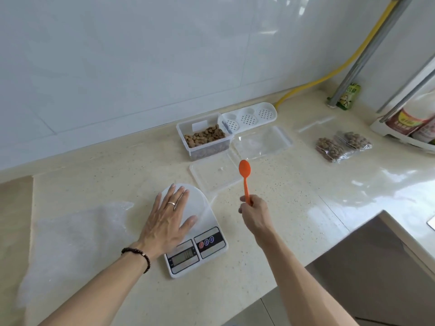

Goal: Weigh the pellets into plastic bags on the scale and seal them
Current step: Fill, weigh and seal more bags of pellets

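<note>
Left hand (168, 218): flat on the scale (200, 245), fingers spread wide, palm down on a clear bag (202, 208) laid over the platform, lower centre.
Right hand (255, 214): just right of scale, fingers closed round the spoon (245, 177) handle; orange bowl points up, empty.
Display: lit, digits too blurry to read.
Tub (204, 138): centre frame, lid off, pellets (204, 136) inside, approx. half full.
Lids (213, 175): two clear ones lie flat btwn tub and spoon.
Filled bags (342, 145): two w/ pellets, right of frame on the worktop (294, 208), well apart from scale.
Spare bags (75, 231): clear pile, lower left, beside scale.
</note>
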